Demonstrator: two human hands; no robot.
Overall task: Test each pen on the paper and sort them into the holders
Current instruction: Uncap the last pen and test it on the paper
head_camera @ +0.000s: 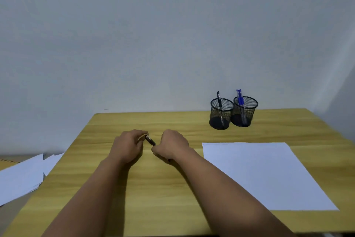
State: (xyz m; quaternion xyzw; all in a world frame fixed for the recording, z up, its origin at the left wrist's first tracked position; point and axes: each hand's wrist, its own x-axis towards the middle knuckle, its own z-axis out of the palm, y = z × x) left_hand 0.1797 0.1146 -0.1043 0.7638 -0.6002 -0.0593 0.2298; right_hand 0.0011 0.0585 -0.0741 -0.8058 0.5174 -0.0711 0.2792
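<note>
A dark pen [150, 141] spans the gap between my two hands above the middle of the wooden table [153, 198]. My left hand [127, 145] pinches its far end, and my right hand [172, 145] grips its near end with curled fingers; most of the pen is hidden inside them. A white sheet of paper [265, 175] lies flat to the right. Two black mesh holders stand side by side at the back right: the left holder [221, 114] has a black pen [219, 99] in it, and the right holder [244, 112] has a blue pen [240, 98].
A stack of white papers [23, 177] lies on a lower surface beyond the table's left edge. A plain wall stands right behind the table. Bare tabletop lies between my arms and around the sheet.
</note>
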